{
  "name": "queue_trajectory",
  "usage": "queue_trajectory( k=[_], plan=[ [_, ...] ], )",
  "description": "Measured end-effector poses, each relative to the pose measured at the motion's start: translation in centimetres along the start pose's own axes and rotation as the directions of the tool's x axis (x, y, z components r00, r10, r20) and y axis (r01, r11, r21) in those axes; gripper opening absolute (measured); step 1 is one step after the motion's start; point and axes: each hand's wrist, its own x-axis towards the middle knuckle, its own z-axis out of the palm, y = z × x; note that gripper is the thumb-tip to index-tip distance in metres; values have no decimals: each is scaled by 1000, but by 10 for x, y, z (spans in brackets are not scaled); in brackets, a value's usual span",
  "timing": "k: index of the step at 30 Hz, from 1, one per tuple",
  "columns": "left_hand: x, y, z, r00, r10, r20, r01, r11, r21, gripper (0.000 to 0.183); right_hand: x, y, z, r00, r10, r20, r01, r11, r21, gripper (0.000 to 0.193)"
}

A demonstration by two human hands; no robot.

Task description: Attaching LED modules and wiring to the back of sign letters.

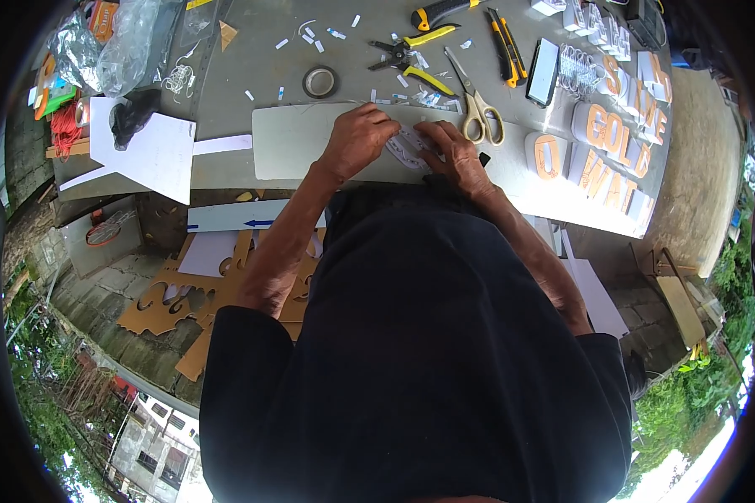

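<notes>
My left hand (pixel 357 139) and my right hand (pixel 459 158) meet at the table's near edge. Between them lies a small white curved piece, like a letter shape (pixel 406 149), with fine marks or wires on its face. The fingers of my left hand are closed on its left side. My right hand's fingers are bent and closed on its right side, and its fingertips are partly hidden. Under the piece is a long pale board (pixel 298 142). Scissors (pixel 478 113) with cream handles lie just beyond my right hand.
Wire strippers (pixel 407 57), a tape roll (pixel 320 81), a utility knife (pixel 507 50) and a phone (pixel 544 73) lie farther back among small strip scraps. Letter blocks (pixel 608 126) stand at right. White sheets (pixel 147 147) and plastic bags (pixel 134 54) are at left; cut cardboard (pixel 218 289) lies below.
</notes>
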Motion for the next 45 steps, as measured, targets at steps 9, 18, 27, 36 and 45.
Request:
queue_trajectory(
  k=[9, 18, 27, 36, 45],
  plan=[
    [0, 5, 4, 1000, -1, -20, 1, 1000, -8, 17, 2, -1, 3, 1000, 9, -10, -10, 998, -67, 41],
    [-1, 5, 5, 1000, -7, -27, 7, 1000, -6, 20, 12, 8, 13, 983, -152, -107, 128, 971, -202, 26],
    [-2, 7, 4, 999, -12, -39, 11, 1000, -24, 19, 13, 6, 18, 967, -197, -159, 151, 953, -263, 22],
    [-6, 2, 9, 998, -69, -14, 67, 993, -98, 17, 16, 9, 25, 958, -215, -192, 149, 939, -308, 15],
    [-8, 1, 6, 986, -162, 34, 166, 967, -191, 19, 17, 8, 24, 950, -221, -220, 157, 948, -276, 15]
  ],
)
